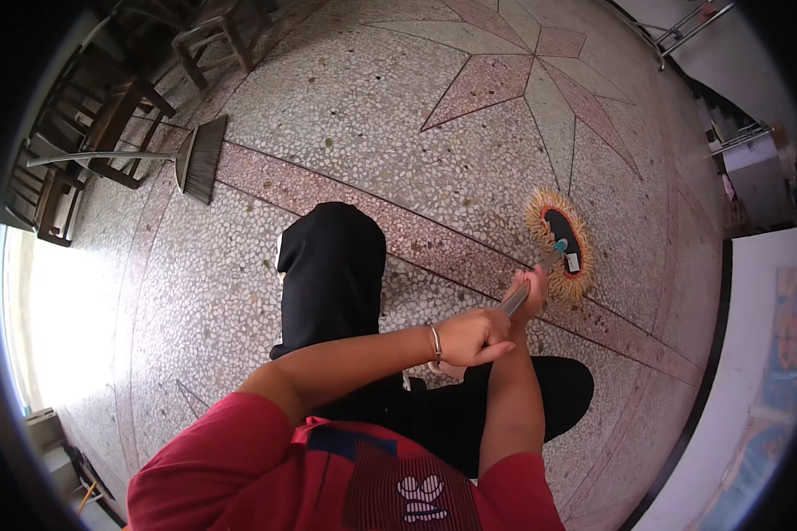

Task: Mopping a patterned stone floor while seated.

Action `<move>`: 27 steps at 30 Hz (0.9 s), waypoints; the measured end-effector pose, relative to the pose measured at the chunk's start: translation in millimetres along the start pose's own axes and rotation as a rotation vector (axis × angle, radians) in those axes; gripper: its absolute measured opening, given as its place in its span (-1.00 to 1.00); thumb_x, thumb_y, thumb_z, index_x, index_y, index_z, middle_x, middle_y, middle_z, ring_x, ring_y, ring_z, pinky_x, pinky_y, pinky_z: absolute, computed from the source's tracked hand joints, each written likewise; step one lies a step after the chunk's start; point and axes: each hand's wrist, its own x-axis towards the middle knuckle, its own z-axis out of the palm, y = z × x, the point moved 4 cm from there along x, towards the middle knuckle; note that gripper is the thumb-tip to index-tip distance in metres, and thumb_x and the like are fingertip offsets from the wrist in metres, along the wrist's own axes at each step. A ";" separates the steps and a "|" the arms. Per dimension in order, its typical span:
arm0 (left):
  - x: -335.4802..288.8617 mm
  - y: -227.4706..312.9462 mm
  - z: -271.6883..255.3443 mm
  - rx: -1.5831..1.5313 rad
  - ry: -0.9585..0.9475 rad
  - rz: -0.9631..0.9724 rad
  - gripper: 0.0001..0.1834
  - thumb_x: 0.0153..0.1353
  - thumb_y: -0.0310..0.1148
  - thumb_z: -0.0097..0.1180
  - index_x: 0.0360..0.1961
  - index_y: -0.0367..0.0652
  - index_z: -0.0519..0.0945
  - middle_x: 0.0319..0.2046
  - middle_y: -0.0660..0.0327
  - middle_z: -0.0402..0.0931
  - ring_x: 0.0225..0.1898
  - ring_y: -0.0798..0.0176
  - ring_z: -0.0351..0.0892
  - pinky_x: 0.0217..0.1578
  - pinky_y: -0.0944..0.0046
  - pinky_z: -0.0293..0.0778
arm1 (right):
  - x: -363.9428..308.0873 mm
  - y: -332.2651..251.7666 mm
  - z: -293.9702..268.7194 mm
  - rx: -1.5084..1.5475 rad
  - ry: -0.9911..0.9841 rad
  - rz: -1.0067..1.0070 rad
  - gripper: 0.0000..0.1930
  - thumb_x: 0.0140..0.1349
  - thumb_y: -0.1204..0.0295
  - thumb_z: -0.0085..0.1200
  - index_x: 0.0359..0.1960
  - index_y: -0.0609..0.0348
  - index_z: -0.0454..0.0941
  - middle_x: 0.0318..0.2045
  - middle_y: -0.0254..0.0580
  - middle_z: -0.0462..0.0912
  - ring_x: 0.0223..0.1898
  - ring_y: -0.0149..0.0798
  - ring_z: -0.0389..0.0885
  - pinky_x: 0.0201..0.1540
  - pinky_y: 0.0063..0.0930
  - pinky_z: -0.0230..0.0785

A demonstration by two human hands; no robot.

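Both my hands are on the metal handle of a flat mop [561, 227]. My left hand [475, 338], with a silver bracelet at the wrist, is closed round the upper part of the handle. Farther down, nearer the mop head, my right hand [530, 292] is wrapped round the same handle. The mop head lies on the floor ahead and to the right; it is oval, with a yellowish fringe, a dark middle and a blue-green joint. The handle's top end is hidden by my left hand.
A broom [205, 159] with dark bristles is at the far left beside dark wooden chairs [115, 115]. The speckled stone floor [354, 115] has a pink band and a star pattern. Metal rails [682, 35] stand at the far right. My bent knees are close to the hands.
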 end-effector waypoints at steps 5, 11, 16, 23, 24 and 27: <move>-22.1 18.9 -47.2 0.091 0.204 -0.031 -0.61 0.13 -0.50 -0.03 -0.83 -0.27 0.28 -0.71 0.11 0.30 -0.56 0.01 0.33 -0.23 0.10 0.34 | 26.8 -49.4 69.7 0.140 -0.234 0.014 -0.86 0.07 0.46 0.13 -0.45 0.15 0.39 -0.05 0.08 0.49 0.10 0.15 0.34 0.08 -0.13 0.27; -70.9 43.5 -52.6 0.407 0.492 -0.130 -0.81 -0.01 -0.52 0.10 -0.73 -0.22 0.47 -0.65 0.23 0.40 -0.45 0.16 0.42 -0.16 0.08 0.32 | 20.4 -138.7 136.5 0.434 -0.529 -0.166 -0.84 0.00 0.53 0.17 -0.47 0.18 0.39 -0.03 0.09 0.48 0.12 0.09 0.35 0.10 -0.23 0.25; -80.5 55.7 -51.3 0.533 0.490 -0.196 -0.81 -0.03 -0.45 0.15 -0.72 -0.19 0.48 -0.66 0.25 0.41 -0.43 0.21 0.39 -0.15 0.20 0.28 | 2.1 -190.5 156.6 0.593 -0.797 -0.332 -0.82 -0.03 0.55 0.19 -0.46 0.16 0.40 -0.03 -0.04 0.49 0.15 0.04 0.32 0.12 -0.33 0.24; -40.6 52.2 -59.6 0.475 0.445 -0.161 -0.82 0.03 -0.40 0.11 -0.67 -0.19 0.54 -0.65 0.25 0.44 -0.45 0.21 0.38 -0.13 0.20 0.24 | 34.8 -173.4 151.3 0.526 -0.762 -0.356 -0.84 -0.05 0.48 0.21 -0.46 0.10 0.45 -0.09 -0.22 0.54 0.10 -0.07 0.41 0.00 -0.35 0.36; -31.1 48.9 -58.5 0.458 0.440 -0.136 -0.83 0.02 -0.43 0.11 -0.68 -0.19 0.54 -0.66 0.25 0.42 -0.46 0.19 0.38 -0.16 0.20 0.25 | 42.4 -160.9 149.4 0.497 -0.742 -0.315 -0.84 -0.05 0.48 0.22 -0.46 0.10 0.46 -0.09 -0.22 0.54 0.09 -0.06 0.41 -0.01 -0.35 0.37; -6.7 34.3 -46.9 0.427 0.296 -0.116 -0.76 0.04 -0.35 0.09 -0.72 -0.17 0.52 -0.68 0.25 0.44 -0.46 0.19 0.38 -0.08 0.18 0.23 | 59.4 -112.9 130.8 0.435 -0.620 -0.283 -0.85 -0.04 0.47 0.21 -0.46 0.12 0.47 -0.12 -0.16 0.55 0.07 -0.05 0.43 -0.01 -0.32 0.37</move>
